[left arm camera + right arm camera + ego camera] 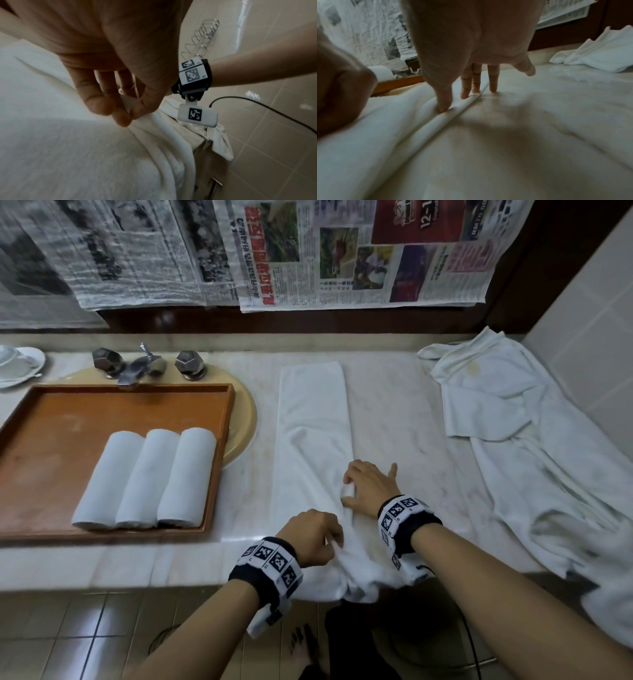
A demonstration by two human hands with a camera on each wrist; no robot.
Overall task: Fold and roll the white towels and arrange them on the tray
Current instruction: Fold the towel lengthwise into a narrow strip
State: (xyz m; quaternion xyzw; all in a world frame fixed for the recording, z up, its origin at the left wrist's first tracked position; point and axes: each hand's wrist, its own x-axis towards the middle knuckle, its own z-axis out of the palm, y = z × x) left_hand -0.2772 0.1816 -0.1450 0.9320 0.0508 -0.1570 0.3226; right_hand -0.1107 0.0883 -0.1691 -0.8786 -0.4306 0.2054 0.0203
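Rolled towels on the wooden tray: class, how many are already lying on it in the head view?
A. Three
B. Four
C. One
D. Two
A: three rolled towels lie side by side, touching, in the near right part of the wooden tray, while both hands work on a fourth towel, not yet rolled, on the counter.

Head view high, facing down; wrist views close; all share folded towel point(313, 419).
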